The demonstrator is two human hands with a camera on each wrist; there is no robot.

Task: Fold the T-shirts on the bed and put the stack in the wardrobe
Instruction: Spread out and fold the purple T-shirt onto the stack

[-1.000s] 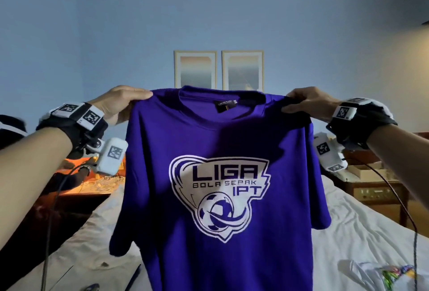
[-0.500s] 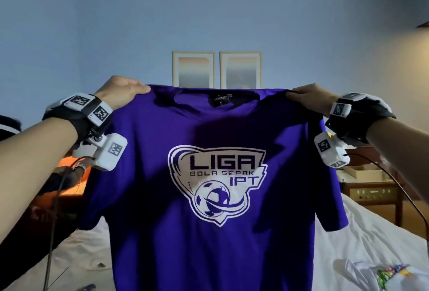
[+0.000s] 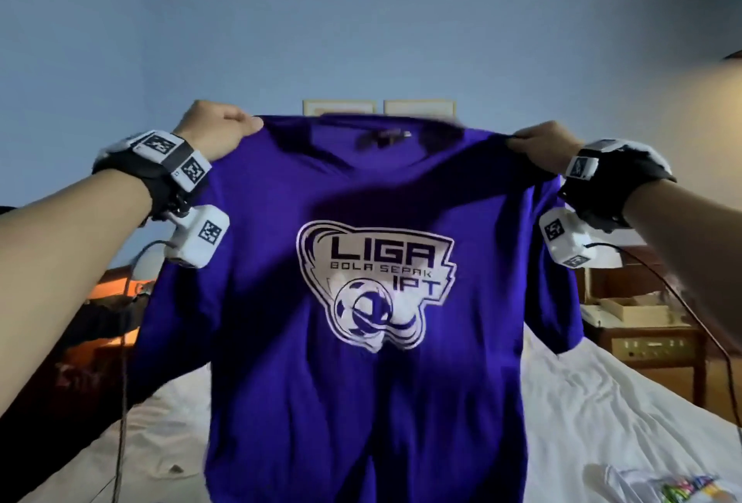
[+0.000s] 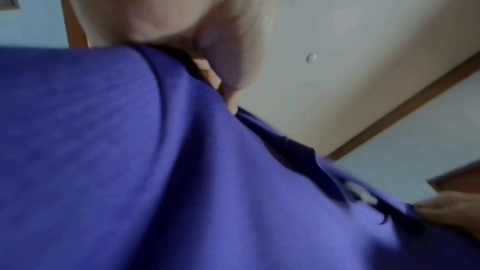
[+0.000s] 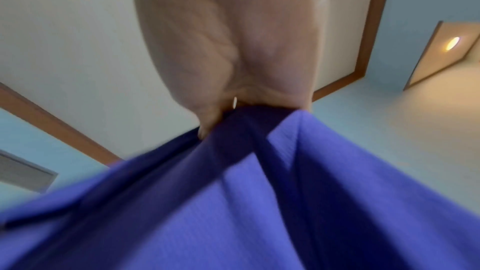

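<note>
The purple T-shirt (image 3: 361,302) now hangs higher and more spread than a second ago: the two hands have moved apart and lifted, so the shoulder line is pulled nearly straight and the collar covers most of the two framed pictures (image 3: 379,107) on the wall, which were clear of it before. The left hand (image 3: 217,131) grips the left shoulder seam with curled fingers, and the right hand (image 3: 542,143) pinches the right shoulder likewise; the wrist views show cloth bunched under each grip. The printed front faces the person, and the hem drops out of the bottom of the head view, above the bed (image 3: 602,414). The collar is blurred, probably from a shake of the cloth, though that cannot be told for certain. This reads as the shirt being straightened before it is laid down for folding; no fold is made yet. Another pale shirt (image 3: 662,486) with a coloured print lies crumpled on the bed at the lower right, not yet folded.
</note>
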